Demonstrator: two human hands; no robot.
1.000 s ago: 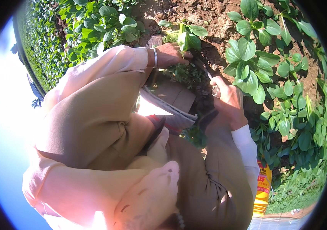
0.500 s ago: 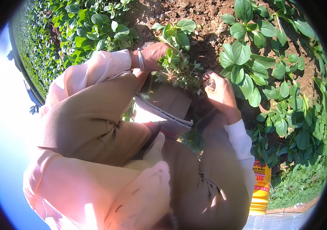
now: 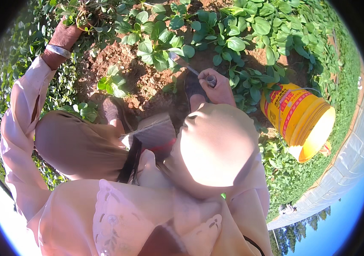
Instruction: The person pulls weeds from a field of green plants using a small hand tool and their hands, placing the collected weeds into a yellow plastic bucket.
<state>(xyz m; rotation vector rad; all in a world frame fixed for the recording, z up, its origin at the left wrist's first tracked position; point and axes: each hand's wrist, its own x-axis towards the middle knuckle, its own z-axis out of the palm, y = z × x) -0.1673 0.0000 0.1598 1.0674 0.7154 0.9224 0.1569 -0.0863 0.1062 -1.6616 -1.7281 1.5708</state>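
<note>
Leafy field (image 3: 256,26), glare-filled yellow bucket (image 3: 290,112); right fingers (image 3: 217,81) clamped on tool (image 3: 190,68), left fingers (image 3: 75,30) unclear

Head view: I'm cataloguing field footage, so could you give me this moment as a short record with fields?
Left hand: the left hand is at a clump of stems and leaves; its grip is unclear
Left wrist: pale bracelet
Right hand: the right hand is closed on a tool with a metal shaft
Container: yellow bucket, right of the right hand, open mouth visible
Ground: brown soil between leafy green plants
Background: trees, blue sky
</note>
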